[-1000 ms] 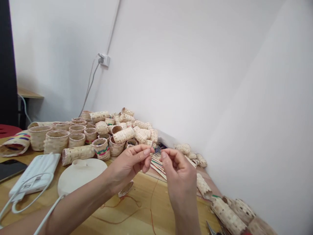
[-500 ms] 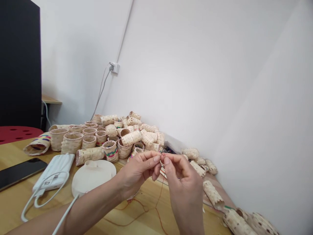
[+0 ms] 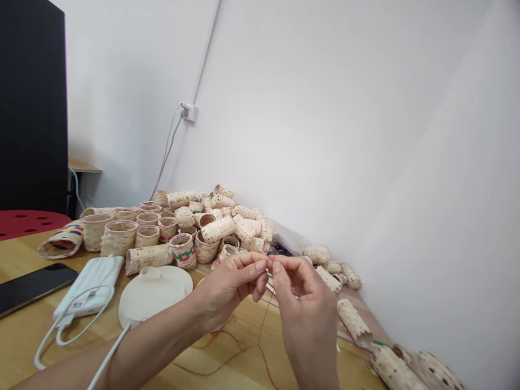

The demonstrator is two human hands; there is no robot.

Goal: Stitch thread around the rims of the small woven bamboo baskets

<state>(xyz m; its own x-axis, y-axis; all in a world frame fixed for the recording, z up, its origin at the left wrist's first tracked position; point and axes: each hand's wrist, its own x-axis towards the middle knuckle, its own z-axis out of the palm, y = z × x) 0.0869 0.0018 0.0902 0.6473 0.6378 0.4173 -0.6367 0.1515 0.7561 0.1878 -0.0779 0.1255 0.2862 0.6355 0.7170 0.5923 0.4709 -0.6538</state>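
Note:
Orange-red thread (image 3: 263, 330) hangs from between my fingertips and trails in loops over the wooden table. My left hand (image 3: 239, 279) pinches it between thumb and forefinger, palm side partly toward me. Close against those fingertips, my right hand (image 3: 306, 303) also pinches the thread, with its back toward me. A small loop of it shows where the two hands meet. Whether a needle is there is too small to tell. Behind the hands lies a pile of small woven baskets (image 3: 218, 230), some upright, others on their sides.
At the left lie a black phone (image 3: 36, 287), a white power bank (image 3: 90, 284) with its cable, and a round white disc-shaped device (image 3: 156, 298). More woven tubes (image 3: 354, 322) run along the right side by the white wall. A red perforated stool (image 3: 32, 223) stands behind.
Almost nothing differs. Both hands keep their pinch on the thread at the same place, and the view has shifted very slightly.

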